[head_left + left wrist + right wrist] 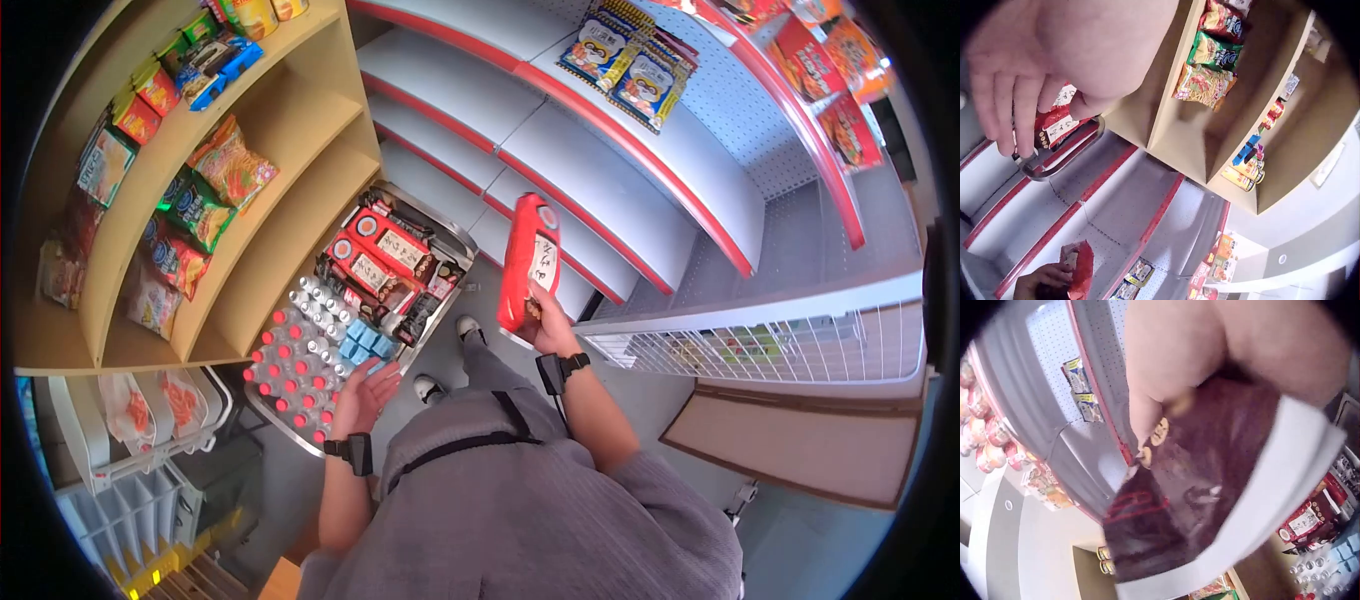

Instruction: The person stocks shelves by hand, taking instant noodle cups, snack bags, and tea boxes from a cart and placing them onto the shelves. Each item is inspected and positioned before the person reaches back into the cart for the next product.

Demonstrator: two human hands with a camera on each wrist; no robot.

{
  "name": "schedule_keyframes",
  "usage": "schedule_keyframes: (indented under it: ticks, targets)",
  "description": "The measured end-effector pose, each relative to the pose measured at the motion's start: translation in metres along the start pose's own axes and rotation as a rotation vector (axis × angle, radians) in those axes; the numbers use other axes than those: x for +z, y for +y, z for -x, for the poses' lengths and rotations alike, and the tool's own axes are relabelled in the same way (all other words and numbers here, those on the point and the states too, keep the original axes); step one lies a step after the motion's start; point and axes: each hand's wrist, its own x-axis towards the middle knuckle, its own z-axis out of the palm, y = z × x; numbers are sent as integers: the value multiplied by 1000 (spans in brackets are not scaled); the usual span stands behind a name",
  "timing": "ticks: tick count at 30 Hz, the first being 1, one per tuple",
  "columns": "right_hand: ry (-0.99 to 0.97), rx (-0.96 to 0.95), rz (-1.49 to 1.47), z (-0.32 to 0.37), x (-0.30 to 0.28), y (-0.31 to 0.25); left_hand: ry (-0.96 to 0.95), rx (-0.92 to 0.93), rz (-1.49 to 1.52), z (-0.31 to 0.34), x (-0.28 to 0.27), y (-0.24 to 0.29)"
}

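My right hand [549, 322] grips the lower end of a red packet [530, 265] in front of the white shelves. In the right wrist view, the packet's dark, pale-edged side [1191, 481] fills the middle, with the hand [1210, 350] around its top. The left hand [365, 398] holds nothing, its fingers extended beside the blue packs [366, 343] at the cart's edge. Two similar red packets [385, 245] lie in the cart [452, 240]. In the left wrist view, the left hand [1016, 75] hangs in front of the cart's red packets [1057, 122].
Bottles with red caps [290, 370] fill the cart's near-left part. Wooden shelves [290, 130] with snack bags stand at the left. White shelves with red edges [600, 235] span the front, yellow-and-blue packs [640, 75] on an upper one. A white wire basket [760, 350] juts out at the right.
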Motion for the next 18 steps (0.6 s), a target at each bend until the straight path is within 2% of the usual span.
schedule_keyframes:
  ticks: [1,6,9,10,14,15,16,17,18]
  targets:
    - [31,-66,71,-12,-1,-4,22,4,8,-2,-1,0]
    - [24,4,59,-75,-30,-49,159,50,89,-14,10,-3]
    - [-29,-163,195,-101,-13,-83,200,53,113,-25,25,-7]
    - [-61,-98,231,-127,-35,-96,200,55,113,-30,30,-11]
    - [9,-170,147,-210,-35,-147,245,50,172,-42,55,-13]
    - [58,-199,192,-221,-18,-163,262,61,201,-45,59,-14]
    - [-5,-117,280,-273,-58,-180,289,74,241,-47,63,-14]
    - [-56,-147,358,-322,-91,-196,304,86,270,-47,67,-14]
    - [-119,-41,271,-344,-91,-207,326,98,300,-44,70,-15]
